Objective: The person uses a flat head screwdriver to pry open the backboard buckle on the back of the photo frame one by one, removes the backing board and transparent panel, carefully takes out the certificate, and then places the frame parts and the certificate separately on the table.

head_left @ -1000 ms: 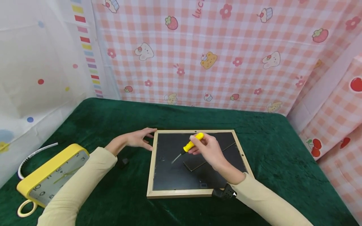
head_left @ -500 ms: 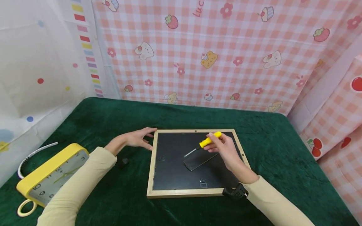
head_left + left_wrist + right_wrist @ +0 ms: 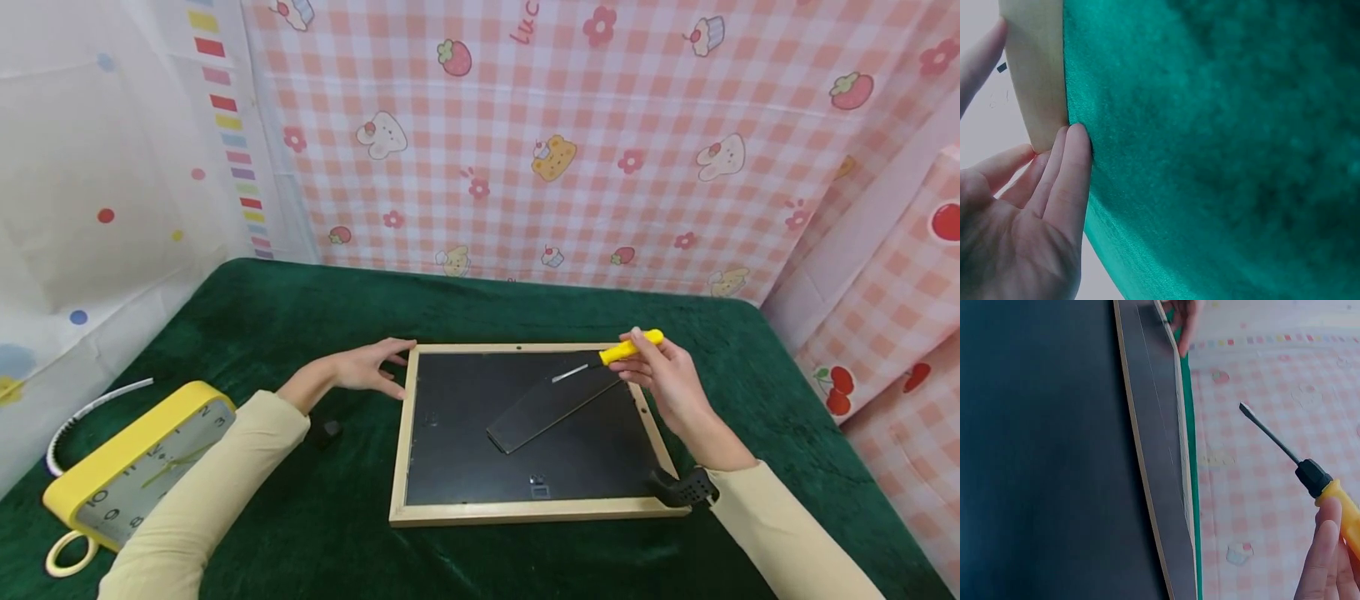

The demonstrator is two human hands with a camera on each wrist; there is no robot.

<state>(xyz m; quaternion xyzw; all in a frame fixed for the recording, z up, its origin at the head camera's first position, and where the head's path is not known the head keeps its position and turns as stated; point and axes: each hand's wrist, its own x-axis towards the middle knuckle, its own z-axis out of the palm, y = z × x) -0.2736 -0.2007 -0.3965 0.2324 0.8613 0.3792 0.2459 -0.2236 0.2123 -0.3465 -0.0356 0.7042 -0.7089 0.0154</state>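
Observation:
A wooden picture frame [image 3: 399, 450] lies on the green cloth, its black backing [image 3: 457, 450] upward. On the backing sits a slim black stand flap [image 3: 555, 408], slanting toward the upper right. My left hand [image 3: 367, 367] touches the frame's left side; its straight fingertips [image 3: 1076, 140] rest against the corner in the left wrist view. In my right hand [image 3: 675, 387] is a flathead screwdriver [image 3: 630, 347], pinched by its yellow handle above the frame's far right corner. Its metal tip [image 3: 1249, 412] points left, apart from the backing.
A yellow clock [image 3: 150, 458] with a ring and a white coiled cord [image 3: 90, 408] stands at the left beside my left sleeve. A small dark block [image 3: 331, 428] lies left of the frame. Patterned curtains [image 3: 525, 167] close off the table's back and sides.
My right hand has moved right and slightly away from me with the screwdriver, from over the middle of the backing to the frame's far right corner. My left hand has stayed put.

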